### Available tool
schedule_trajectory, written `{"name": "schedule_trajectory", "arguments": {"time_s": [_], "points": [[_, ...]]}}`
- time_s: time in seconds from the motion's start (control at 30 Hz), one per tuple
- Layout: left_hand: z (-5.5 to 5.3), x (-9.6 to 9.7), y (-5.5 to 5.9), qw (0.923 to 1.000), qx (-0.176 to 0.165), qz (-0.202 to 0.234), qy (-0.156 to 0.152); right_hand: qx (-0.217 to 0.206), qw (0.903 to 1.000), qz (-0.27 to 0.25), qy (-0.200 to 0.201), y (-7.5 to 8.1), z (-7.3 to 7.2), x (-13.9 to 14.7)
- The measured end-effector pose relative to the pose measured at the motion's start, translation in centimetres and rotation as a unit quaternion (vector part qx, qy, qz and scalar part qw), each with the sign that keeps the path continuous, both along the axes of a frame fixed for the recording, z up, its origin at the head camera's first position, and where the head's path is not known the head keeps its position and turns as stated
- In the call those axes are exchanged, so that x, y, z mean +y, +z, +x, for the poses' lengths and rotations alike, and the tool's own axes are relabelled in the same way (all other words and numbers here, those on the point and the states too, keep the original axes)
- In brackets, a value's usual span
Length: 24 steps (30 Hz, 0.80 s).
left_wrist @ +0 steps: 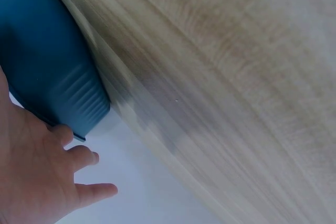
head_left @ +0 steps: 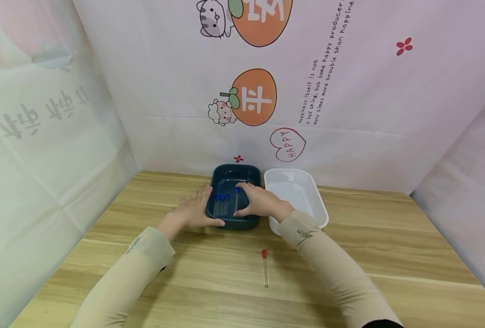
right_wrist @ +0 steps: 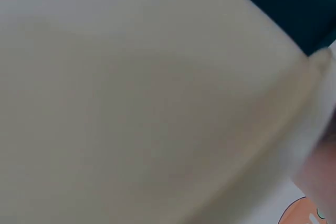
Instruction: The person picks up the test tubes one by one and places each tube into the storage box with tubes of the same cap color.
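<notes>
In the head view, a dark blue tray [head_left: 238, 224] stands at the back of the table. My left hand [head_left: 192, 212] rests at its left rim, thumb along the front corner, fingers spread; the left wrist view shows those fingers against the tray's outer wall [left_wrist: 58, 51]. Over the tray, my right hand [head_left: 262, 202] pinches a blue-capped test tube [head_left: 237, 201] lengthwise, fingers at the cap and thumb near the lower end. Several more blue-capped test tubes [head_left: 222, 206] lie side by side at the tray's left. The right wrist view shows little of the right hand.
A white tray [head_left: 294, 184] stands right of the blue one, partly behind the right wrist. Nearer the front lies a red-capped test tube [head_left: 265, 271] on the wooden table [head_left: 209, 282]. Printed cloth [head_left: 164, 91] rises behind the trays.
</notes>
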<state>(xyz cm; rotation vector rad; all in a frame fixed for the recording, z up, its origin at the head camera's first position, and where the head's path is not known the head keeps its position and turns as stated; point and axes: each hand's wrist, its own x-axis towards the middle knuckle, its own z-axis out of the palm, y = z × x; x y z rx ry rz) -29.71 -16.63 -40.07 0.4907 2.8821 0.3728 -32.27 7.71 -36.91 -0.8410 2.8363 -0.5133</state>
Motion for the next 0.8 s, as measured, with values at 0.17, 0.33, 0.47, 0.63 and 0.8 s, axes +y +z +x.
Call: {"name": "schedule_trajectory", "arguments": {"time_s": [0.17,0.33,0.47,0.63,0.8], "points": [[0.0,0.0,0.0,1.0,0.003,-0.004,0.001,-0.005,0.9999,0.008,0.007,-0.5,-0.3,-0.5],[0.0,0.0,-0.2,1.0,0.008,-0.002,0.0,-0.01,0.9999,0.006,0.01,-0.8,-0.4,-1.0],[0.0,0.0,-0.2,1.0,0.007,0.0,0.0,-0.009,0.9999,0.008,0.005,-1.0,-0.6,-1.3],[0.0,0.0,-0.3,1.0,0.003,0.004,0.0,-0.01,0.9999,0.013,0.001,-1.4,-1.0,-1.3],[0.0,-0.1,-0.3,1.0,0.004,0.006,0.0,-0.02,0.9997,0.016,-0.004,-1.7,-1.5,-1.4]]}}
